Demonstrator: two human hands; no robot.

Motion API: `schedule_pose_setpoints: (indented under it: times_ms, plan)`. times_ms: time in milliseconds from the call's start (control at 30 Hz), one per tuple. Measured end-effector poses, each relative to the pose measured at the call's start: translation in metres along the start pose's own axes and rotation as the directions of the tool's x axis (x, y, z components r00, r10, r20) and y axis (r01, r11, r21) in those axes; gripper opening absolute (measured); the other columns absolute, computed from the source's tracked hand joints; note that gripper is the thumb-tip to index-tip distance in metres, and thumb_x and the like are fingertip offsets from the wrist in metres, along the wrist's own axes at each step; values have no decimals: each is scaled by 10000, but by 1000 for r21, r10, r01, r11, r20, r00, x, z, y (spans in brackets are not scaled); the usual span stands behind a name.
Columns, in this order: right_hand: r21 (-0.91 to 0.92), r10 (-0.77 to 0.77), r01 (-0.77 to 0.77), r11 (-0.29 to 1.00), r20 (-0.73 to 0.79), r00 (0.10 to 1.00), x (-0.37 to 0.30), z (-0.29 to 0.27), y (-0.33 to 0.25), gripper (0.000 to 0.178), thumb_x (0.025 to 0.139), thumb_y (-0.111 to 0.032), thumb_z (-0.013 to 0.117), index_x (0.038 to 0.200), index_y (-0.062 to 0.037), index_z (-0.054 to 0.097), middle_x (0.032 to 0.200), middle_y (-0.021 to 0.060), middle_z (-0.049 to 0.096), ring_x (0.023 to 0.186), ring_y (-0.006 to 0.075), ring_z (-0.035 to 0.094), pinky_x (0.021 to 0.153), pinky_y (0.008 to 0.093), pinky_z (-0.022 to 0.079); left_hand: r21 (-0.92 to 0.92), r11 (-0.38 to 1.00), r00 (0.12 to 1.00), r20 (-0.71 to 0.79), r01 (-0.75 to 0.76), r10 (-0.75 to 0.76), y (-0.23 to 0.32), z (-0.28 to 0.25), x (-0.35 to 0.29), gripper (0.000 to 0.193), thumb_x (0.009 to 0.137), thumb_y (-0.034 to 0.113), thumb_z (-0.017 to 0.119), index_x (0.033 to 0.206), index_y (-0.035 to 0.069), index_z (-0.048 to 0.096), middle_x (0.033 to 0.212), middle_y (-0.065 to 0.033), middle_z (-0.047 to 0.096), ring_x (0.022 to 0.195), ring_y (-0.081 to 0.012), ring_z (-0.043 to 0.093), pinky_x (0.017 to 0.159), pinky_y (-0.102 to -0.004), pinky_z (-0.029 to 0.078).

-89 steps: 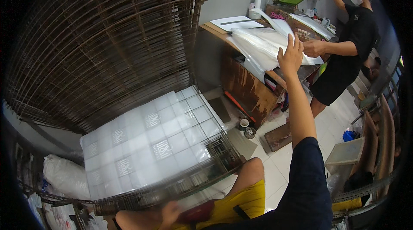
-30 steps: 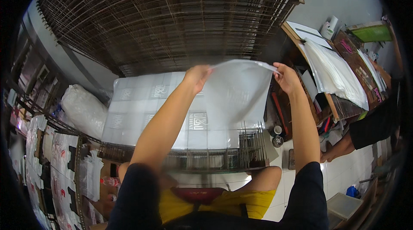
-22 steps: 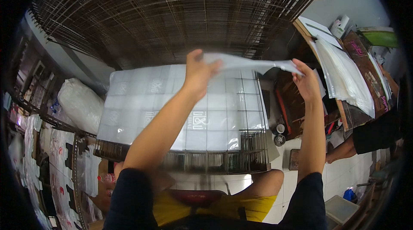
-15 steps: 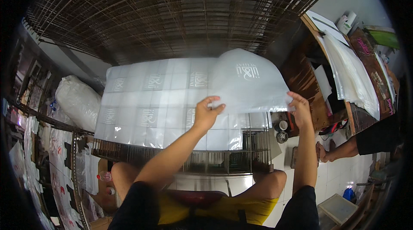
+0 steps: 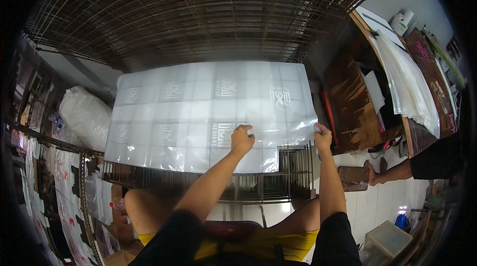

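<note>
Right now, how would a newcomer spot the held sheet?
Find the low wire rack in the centre, covered with printed sheets. At its right end is the plastic sheet. Unlike its neighbours, it is pinched by the left hand and right hand.

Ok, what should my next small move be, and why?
Probably ease the near edge of the translucent sheet down flat over the wire rack: your left hand and right hand appear to pinch that edge, it looks rippled between them, and the rest lies spread out.
</note>
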State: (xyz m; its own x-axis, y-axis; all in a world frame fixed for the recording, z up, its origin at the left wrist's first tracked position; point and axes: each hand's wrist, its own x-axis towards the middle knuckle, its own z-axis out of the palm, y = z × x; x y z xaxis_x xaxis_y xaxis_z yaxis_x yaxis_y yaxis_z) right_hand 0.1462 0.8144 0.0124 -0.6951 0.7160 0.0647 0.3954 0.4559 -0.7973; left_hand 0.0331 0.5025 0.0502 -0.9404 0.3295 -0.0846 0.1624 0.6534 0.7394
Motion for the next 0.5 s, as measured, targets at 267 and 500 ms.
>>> schedule_pose_setpoints:
  times_ms: [267, 500]
  plan:
    - [-12, 62, -61, 998, 26, 998, -11, 4, -13, 365, 674, -3, 566, 1026, -5, 663, 1026, 196, 659, 1011, 293, 622, 902, 351, 451, 83, 996, 1000, 3, -31, 31, -5, -3, -10, 316, 722, 55, 628, 1035, 18, 640, 1065, -180, 591, 950, -325, 601, 832, -397, 504]
    - [-76, -78, 71, 995, -83, 994, -7, 8, 13, 372, 675, -60, 607, 1037, -90, 684, 755, 79, 664, 664, 157, 610, 667, 292, 472, 91, 994, 998, -27, -55, 58, -3, 1, -12, 292, 722, 57, 651, 1011, 26, 637, 1045, -170, 584, 928, -339, 601, 815, -397, 510]
